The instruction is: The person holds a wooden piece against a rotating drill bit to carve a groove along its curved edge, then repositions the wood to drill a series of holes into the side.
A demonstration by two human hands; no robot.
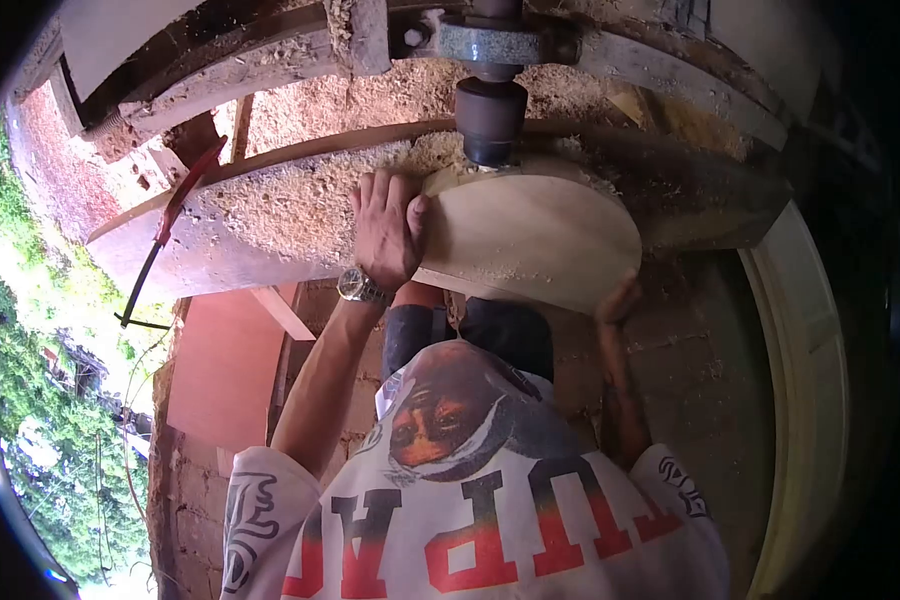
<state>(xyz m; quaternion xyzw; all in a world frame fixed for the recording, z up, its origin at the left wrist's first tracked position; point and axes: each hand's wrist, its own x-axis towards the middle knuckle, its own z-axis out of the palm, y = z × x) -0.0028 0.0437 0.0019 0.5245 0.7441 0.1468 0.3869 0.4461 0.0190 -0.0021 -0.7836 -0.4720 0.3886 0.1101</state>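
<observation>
A pale wooden board [530,235] with a rounded outline lies on the sawdust-covered bench, wood dust scattered on its face. Its far edge meets a dark cylindrical spindle [491,115] that comes down from above; the exact contact is hidden by shavings. My left hand [388,225], with a metal watch at the wrist, is closed at the board's left edge, fingers pointing away from me. On the opposite side, my right hand [620,298] holds the board's near right edge. It is in shadow, and part of its fingers is hidden.
Heaped sawdust [300,210] covers the bench [130,245] left of the board. A red-handled hacksaw [175,205] hangs over the bench's left end. A bearing housing [490,42] sits on the beam above. A pinkish panel [225,370] leans below, and a pale frame [805,350] stands right.
</observation>
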